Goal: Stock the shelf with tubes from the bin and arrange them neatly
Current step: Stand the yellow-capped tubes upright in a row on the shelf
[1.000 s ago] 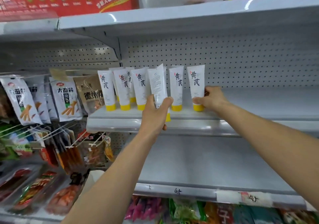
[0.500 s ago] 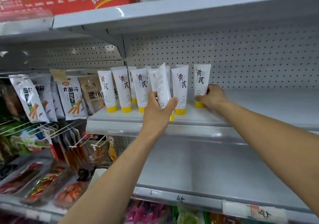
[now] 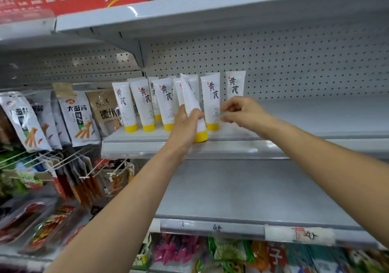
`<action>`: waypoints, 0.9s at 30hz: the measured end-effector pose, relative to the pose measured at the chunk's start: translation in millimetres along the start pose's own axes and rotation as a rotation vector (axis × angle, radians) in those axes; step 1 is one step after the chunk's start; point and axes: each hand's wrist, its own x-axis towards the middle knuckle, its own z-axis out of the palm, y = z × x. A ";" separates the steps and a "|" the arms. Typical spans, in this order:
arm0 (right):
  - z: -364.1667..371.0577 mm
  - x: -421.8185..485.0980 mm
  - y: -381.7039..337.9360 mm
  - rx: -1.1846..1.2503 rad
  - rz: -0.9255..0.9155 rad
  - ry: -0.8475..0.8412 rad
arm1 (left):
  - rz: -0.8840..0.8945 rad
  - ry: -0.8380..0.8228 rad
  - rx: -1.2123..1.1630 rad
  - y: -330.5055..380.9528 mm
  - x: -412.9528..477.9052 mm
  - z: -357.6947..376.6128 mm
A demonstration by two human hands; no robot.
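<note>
Left hand: the left hand (image 3: 185,123) is wrapped round the lower body of the held tube (image 3: 190,96), fingers curled over its front.
Held tube: it tilts, top leaning left, its yellow cap (image 3: 201,136) down at the front edge of the shelf (image 3: 305,125), just ahead of the row and seemingly not yet seated.
Right hand: the right hand (image 3: 242,110) hovers beside the neighbouring tube (image 3: 211,100), fingers loosely bent at its right side; blur keeps me from telling whether it pinches anything.
Row: the standing tubes (image 3: 143,102) rest cap-down along the left end of the shelf, labels forward, with the end tube (image 3: 235,84) further back, near the pegboard (image 3: 294,62).
Step in hand: I judge it to be slotting the held tube into the gap left of the neighbouring tube.
Doing it well: bring the tube upright first, turn its printed face to the front, lower it straight onto its cap, and steady the neighbour with the right hand.
Risk: the tubes stand close on narrow caps, so a sideways nudge could topple several.
Bin: not in view.
Nearby: snack packets (image 3: 77,115) hang left of the shelf.
</note>
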 end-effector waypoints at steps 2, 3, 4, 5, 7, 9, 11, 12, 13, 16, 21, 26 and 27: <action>6.3 -20.4 -14.5 0.017 -0.014 -0.237 | -0.033 -0.013 -0.045 4.3 -2.8 2.8; 10.9 -27.8 -19.5 0.025 -0.018 -0.289 | -0.048 -0.031 -0.077 6.1 -4.4 4.5; 15.8 -33.0 -22.7 0.041 -0.027 -0.297 | -0.058 -0.058 -0.108 7.3 -5.7 6.5; 20.3 -35.4 -24.0 0.046 -0.037 -0.277 | -0.058 -0.086 -0.136 7.9 -6.5 8.4; 25.9 -38.2 -26.0 0.023 -0.044 -0.199 | -0.037 -0.128 -0.160 8.6 -9.0 11.6; 26.4 -42.3 -28.4 0.006 -0.039 -0.154 | -0.026 -0.152 -0.109 8.5 -10.7 11.5; 22.3 -42.8 -26.6 0.002 -0.024 -0.098 | 0.011 -0.154 0.044 7.4 -10.3 7.2; 19.3 -41.0 -24.4 0.000 -0.019 -0.056 | 0.057 -0.139 0.153 5.5 -9.5 3.7; 16.2 -38.6 -22.3 -0.012 -0.013 -0.008 | 0.113 -0.114 0.270 2.6 -8.9 -0.8; 5.5 -27.4 -14.9 -0.067 0.039 0.112 | 0.297 -0.031 0.676 -7.1 -10.0 -12.4; -0.2 -11.1 0.6 -0.211 0.139 0.188 | 0.401 0.003 1.035 -17.6 -8.7 -17.7; 1.6 -1.2 13.6 -0.360 0.166 0.213 | 0.405 -0.049 1.035 -19.0 -2.4 -7.7; 1.7 0.5 16.0 -0.371 0.166 0.218 | 0.403 -0.051 1.041 -19.4 -1.1 -6.5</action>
